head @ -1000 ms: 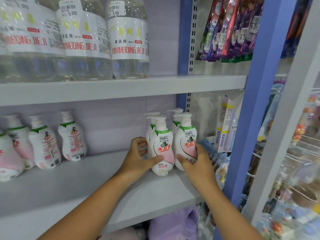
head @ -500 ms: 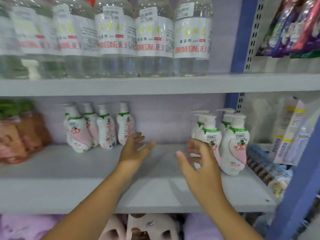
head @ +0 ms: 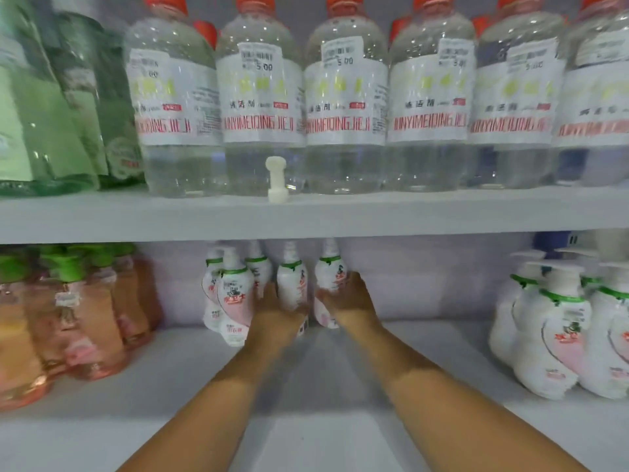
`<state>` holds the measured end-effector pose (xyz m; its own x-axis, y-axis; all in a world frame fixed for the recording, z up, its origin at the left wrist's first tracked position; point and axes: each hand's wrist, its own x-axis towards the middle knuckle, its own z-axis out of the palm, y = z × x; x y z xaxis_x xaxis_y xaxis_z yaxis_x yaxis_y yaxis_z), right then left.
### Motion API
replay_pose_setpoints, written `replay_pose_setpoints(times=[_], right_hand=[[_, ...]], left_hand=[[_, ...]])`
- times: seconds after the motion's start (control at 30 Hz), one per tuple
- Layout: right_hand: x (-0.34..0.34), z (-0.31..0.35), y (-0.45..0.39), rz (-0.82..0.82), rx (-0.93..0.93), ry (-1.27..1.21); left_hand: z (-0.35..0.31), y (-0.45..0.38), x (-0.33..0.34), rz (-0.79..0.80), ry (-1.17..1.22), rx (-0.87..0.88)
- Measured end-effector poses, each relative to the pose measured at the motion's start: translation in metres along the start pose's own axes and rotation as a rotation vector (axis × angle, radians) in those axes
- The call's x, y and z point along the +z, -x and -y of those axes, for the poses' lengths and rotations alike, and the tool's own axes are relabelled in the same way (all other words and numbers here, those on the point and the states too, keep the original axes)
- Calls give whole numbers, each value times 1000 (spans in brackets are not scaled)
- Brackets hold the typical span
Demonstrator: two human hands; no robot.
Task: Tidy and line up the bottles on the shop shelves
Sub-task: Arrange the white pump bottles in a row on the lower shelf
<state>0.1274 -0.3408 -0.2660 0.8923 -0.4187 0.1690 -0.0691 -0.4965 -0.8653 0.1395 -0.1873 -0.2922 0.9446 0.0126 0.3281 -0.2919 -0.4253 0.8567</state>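
Several white pump bottles with pink labels and green collars stand in a cluster at the back of the middle shelf [head: 306, 386]. My left hand [head: 277, 313] is wrapped round one of them [head: 292, 284]. My right hand [head: 345, 303] grips the rightmost bottle [head: 329, 274] of that cluster. A further bottle [head: 235, 294] stands in front at the cluster's left. A second group of the same white pump bottles [head: 558, 328] stands at the shelf's right end, apart from both hands.
Pink-orange bottles with green caps [head: 81, 311] fill the shelf's left end. The upper shelf [head: 306, 216] carries a row of large clear bottles with red caps [head: 343, 107], green bottles [head: 51, 103] at the left, and a small white plastic piece [head: 276, 180] at its edge.
Both hands left the right-hand bottle group, crossed the shelf to the left and closed on two bottles of the back cluster. The view swung left.
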Motion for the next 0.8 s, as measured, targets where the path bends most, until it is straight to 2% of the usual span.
replay_pose_setpoints(times=[0.17,0.37,0.47,0.6,0.67,0.8], right_hand=[[-6,-5,3,-8,-17,6],[-84,-37,65,29,-31,1],[-119,-50,101,-63,-25,-12],[-138,-69,127,-274,-155,-73],[-148,-75,133,-305,-174,-77],[-177,-90,143,-250,-240,-88]], left_hand=[[3,-11,-3,151,-112,-60],[-12,8,-2,350,-63,41],[-27,22,8,509,-18,57],[-46,35,27,721,78,17],[-53,41,38,742,141,-5],[-62,55,62,720,146,10]])
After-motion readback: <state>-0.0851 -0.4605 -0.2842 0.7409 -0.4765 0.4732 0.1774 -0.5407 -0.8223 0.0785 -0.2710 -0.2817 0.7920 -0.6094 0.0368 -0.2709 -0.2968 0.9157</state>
